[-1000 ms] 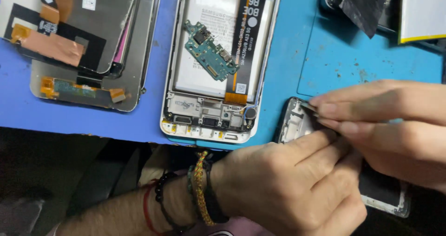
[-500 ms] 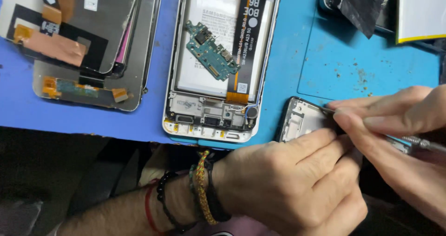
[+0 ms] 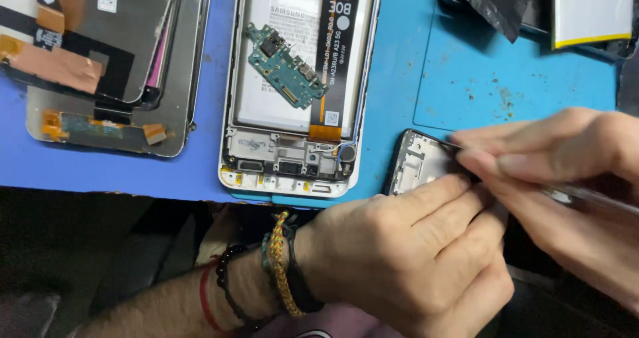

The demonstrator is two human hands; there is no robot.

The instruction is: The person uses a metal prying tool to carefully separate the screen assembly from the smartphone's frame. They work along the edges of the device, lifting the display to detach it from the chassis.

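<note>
My left hand point(image 3: 413, 258), with several cord and bead bracelets on its wrist, grips a dark opened phone frame point(image 3: 419, 162) at the front edge of the blue mat point(image 3: 399, 78). My right hand point(image 3: 566, 178) pinches a thin metal tool point(image 3: 586, 197) whose tip rests on the frame's top edge. Most of that frame is hidden under both hands. To the left lies a white opened phone point(image 3: 293, 98) with its battery exposed and a small green circuit board point(image 3: 286, 65) lying loose on it.
Stacked display panels with copper tape and flex cables point(image 3: 100, 65) lie at the far left. A black foil piece point(image 3: 499, 2) and a white pad with a yellow edge point(image 3: 592, 12) sit at the back right. The mat's front edge drops to a dark floor.
My right hand has shifted right and back a little, its fingers straightening, so more of the dark frame's upper left corner shows. The left hand keeps its hold.
</note>
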